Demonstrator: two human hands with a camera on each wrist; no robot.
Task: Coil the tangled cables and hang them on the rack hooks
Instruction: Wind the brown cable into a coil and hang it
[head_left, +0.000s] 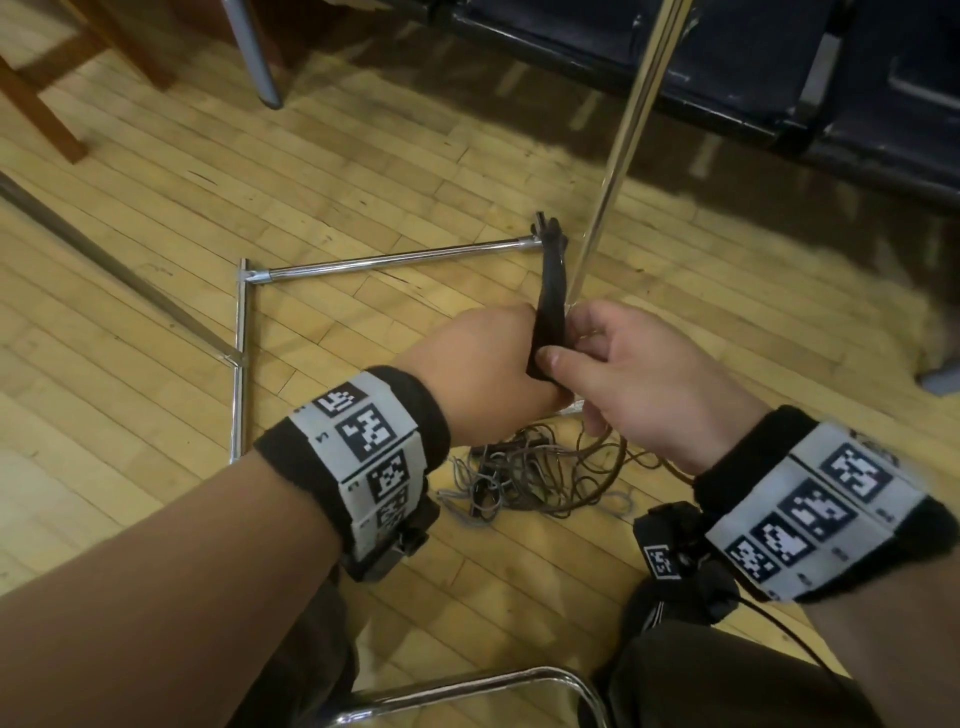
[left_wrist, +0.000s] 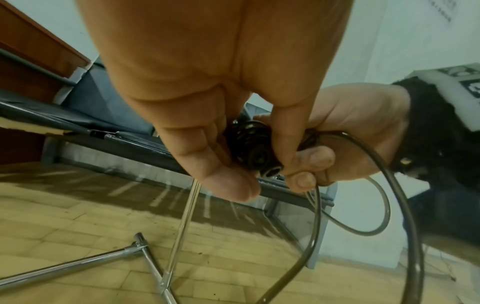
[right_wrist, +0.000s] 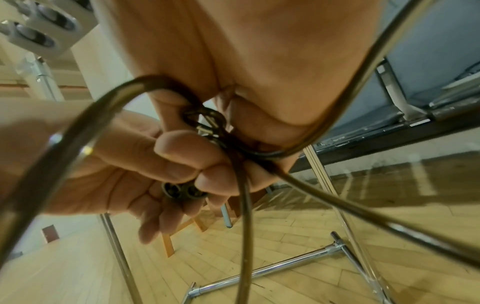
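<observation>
Both hands clench one dark cable coil — my left hand and right hand — above the tangled cables, just beside the chrome rack.

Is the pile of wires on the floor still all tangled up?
Tangled. The wires lie on the wood floor in a messy heap of crossing loops, below both hands, not in a neat coil.

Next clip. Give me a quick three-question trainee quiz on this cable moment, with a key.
1. True or false: both hands grip the dark cable bundle.
2. The tangled cables lie: A) on a chair, B) on the floor, C) on a hook.
3. What does the left hand grip along with the right hand?

Key: 1 true; 2 B; 3 the dark cable bundle, held in front of the rack pole.
</observation>
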